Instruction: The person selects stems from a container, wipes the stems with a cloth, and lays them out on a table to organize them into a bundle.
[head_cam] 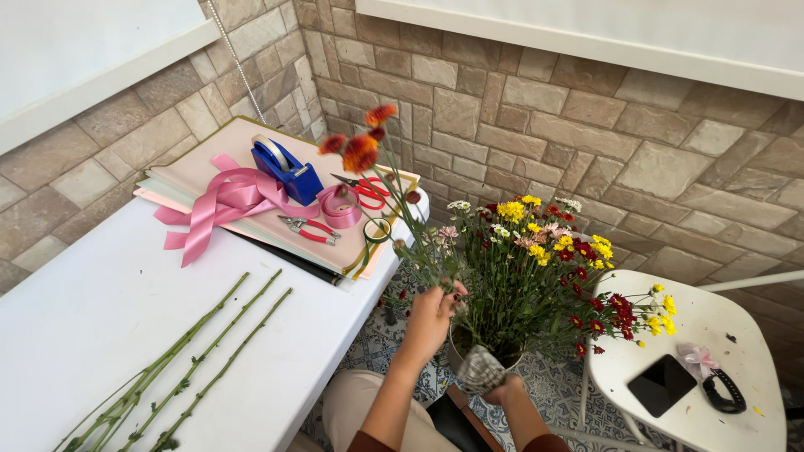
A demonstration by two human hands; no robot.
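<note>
white table [100, 293], stone-tiled walls [519, 109], patterned floor [553, 393]

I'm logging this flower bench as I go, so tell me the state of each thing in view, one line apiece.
Left hand: closed around flower stems.
Right hand: gripping the bucket's rim.
Bucket: upright on the floor, full of mixed flowers.
Orange flowers: raised above the bunch, stem tilted.
Bare stems: three, lying flat on the white table.
Pink ribbon: partly unrolled, loose.
Scissors: lying open.
Pruners: lying shut.
Phone: screen dark, on the stool.
</note>
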